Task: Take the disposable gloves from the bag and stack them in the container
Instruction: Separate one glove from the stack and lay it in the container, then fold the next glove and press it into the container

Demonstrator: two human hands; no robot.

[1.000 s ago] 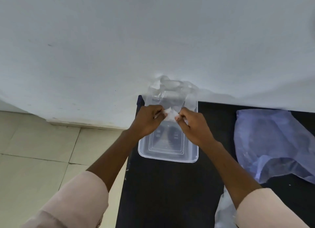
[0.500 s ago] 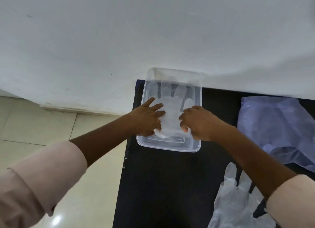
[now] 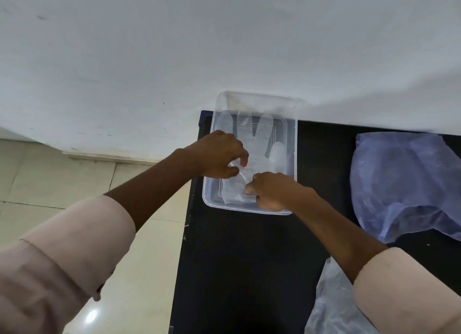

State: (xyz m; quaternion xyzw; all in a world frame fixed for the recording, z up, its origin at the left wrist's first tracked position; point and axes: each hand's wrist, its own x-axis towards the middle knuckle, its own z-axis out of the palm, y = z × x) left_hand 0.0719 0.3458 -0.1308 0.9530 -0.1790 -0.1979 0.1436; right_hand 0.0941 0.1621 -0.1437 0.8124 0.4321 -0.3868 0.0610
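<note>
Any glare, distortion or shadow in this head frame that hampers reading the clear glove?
Head view: wide-angle bending curves the white wall's base; a glare spot sits on the floor tile; the transparent disposable glove barely contrasts with the clear plastic container; soft shadow falls on the wall above the bluish plastic bag.

The clear, colourless rectangular plastic container [image 3: 291,144] in front of me shows a faint pattern of nested rectangular ridges on its floor. The translucent, milky-white thin plastic glove [image 3: 252,144] inside it is plain. Under them the flat tabletop [image 3: 249,258] is solid black, unpatterned. To my right lies a crumpled thin plastic bag [image 3: 404,184], pale lavender-blue and see-through. My rolled cloth sleeves [image 3: 74,253] are plain pale pink. The wall [image 3: 224,39] is white; the glossy square floor tiles [image 3: 50,174] are cream with grey grout lines.
</note>
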